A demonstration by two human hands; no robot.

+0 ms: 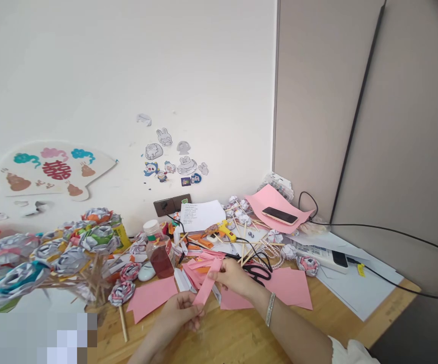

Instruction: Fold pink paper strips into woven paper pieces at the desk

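Note:
A narrow pink paper strip (pixel 205 289) is stretched on a slant between my two hands, over the front of the wooden table. My left hand (pixel 184 309) pinches its lower end, fingers curled beneath. Higher up, my right hand (pixel 231 275) grips the strip near its upper end between thumb and fingers. Just behind it lies a heap of more pink strips (pixel 193 268). Flat pink paper sheets (pixel 151 298) rest to the left, and another pink sheet (pixel 289 285) to the right. Black-handled scissors (pixel 257 274) lie beyond my right wrist.
Paper flowers on sticks (pixel 70 258) crowd the left side. A jar of reddish liquid (pixel 159 253) stands behind my left hand. Further back are a yellow glue gun (pixel 226 231) with a cord and a phone (pixel 279 215) on pink paper. White sheets (pixel 358 283) cover the right.

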